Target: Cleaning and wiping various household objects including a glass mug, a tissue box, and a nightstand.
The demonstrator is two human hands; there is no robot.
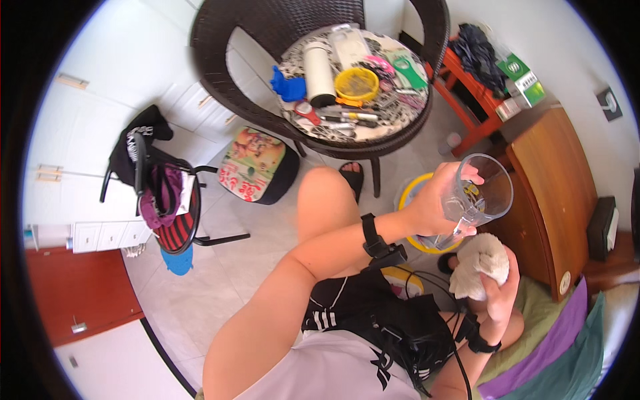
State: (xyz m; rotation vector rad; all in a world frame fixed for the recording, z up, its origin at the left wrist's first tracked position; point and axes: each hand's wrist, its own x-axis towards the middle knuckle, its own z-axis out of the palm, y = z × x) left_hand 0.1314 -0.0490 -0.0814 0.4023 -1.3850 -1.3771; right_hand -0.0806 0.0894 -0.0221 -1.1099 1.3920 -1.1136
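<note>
My left hand (437, 200) is closed around a clear glass mug (492, 197), with the mug's open mouth tilted towards the camera and its handle pointing down towards my lap. Just below it, my right hand (500, 295) grips a bunched white cloth (480, 265). A small gap separates the cloth from the mug. Some fingers of each hand are hidden behind what they hold. Under the left hand, a round container with a yellow rim (412, 192) stands on the floor, partly covered by the hand and mug.
Ahead, a dark woven chair (215, 85) bears a white bottle (319, 72), a yellow bowl (357, 85), pens and small items. A red stool (465, 120) and a wooden panel (555, 200) stand right. A printed stool (255, 165) and a black-framed chair (197, 220) stand left. Black cables cross my lap.
</note>
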